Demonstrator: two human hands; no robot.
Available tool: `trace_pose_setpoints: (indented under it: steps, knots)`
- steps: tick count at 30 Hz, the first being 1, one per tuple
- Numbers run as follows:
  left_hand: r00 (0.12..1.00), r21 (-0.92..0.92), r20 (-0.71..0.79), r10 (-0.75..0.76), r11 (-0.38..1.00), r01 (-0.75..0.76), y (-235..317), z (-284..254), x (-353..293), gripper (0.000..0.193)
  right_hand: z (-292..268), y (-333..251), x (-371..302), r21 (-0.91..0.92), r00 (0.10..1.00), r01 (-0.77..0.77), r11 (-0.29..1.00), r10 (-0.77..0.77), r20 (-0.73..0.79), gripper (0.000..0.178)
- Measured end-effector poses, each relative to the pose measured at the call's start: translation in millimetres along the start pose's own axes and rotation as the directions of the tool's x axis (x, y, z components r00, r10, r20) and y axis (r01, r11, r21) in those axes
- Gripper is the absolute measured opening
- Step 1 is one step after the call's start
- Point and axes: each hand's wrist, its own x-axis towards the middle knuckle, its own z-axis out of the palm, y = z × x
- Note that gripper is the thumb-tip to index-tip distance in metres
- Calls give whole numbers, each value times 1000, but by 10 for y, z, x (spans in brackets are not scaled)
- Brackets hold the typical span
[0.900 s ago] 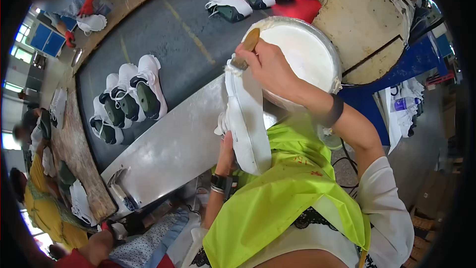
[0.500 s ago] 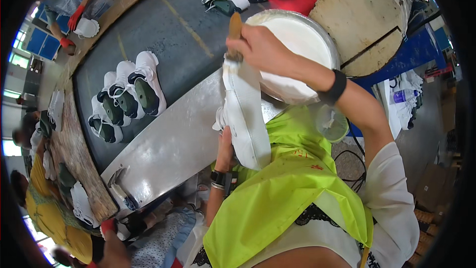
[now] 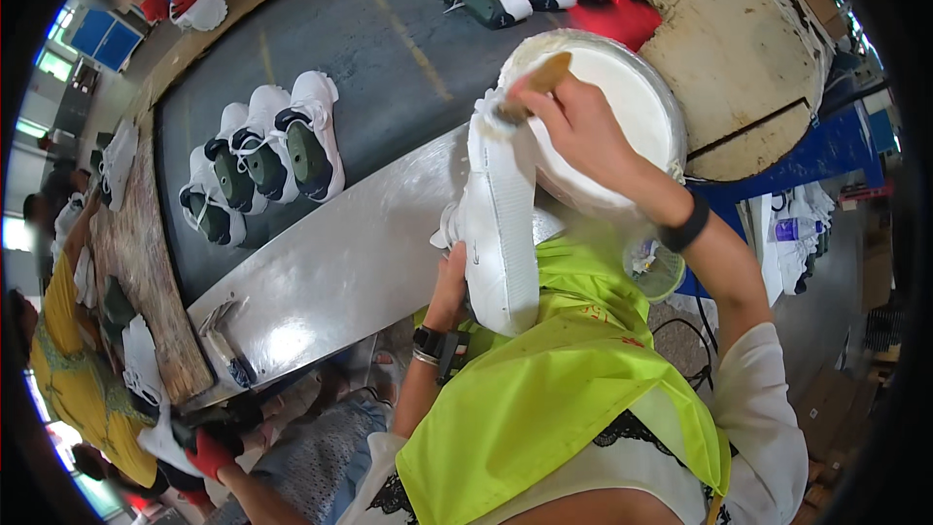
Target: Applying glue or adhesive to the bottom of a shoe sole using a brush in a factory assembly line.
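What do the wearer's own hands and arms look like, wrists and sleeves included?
The left hand and right hand are both ungloved. The left wrist carries a black watch-like band and a thin pale bracelet; the right has a plain, wide black wristband. The loose right sleeve is white, ending near the elbow.

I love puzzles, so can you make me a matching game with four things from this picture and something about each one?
1. Brush
2. Closest white shoe
3. Round tub
4. Apron

A. bright yellow-green
B. held by the left hand
C. has white stuff inside
D. held in the right hand

Right pairs: 1-D, 2-B, 3-C, 4-A.
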Motion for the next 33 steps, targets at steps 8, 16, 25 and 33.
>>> trace_pose_setpoints:
  steps: [8, 16, 25, 33]
  knots:
    - [999, -218, -7, -52, 975, 49, 59, 16, -76, 63, 211, 10, -515, -46, 988, -38, 998, 31, -151, 19]
    - [999, -194, 28, -34, 980, 38, 228, 49, -238, 66, 206, -53, -218, 87, 993, -71, 994, 79, -91, 31]
    - [999, -254, 5, 46, 966, -43, 386, -85, -408, 64, 360, -120, -509, -20, 928, -313, 950, 301, -220, 29]
    - [998, -298, 22, 54, 954, -45, 505, -56, -526, 62, 395, -58, -81, 177, 928, -50, 983, 111, -356, 25]
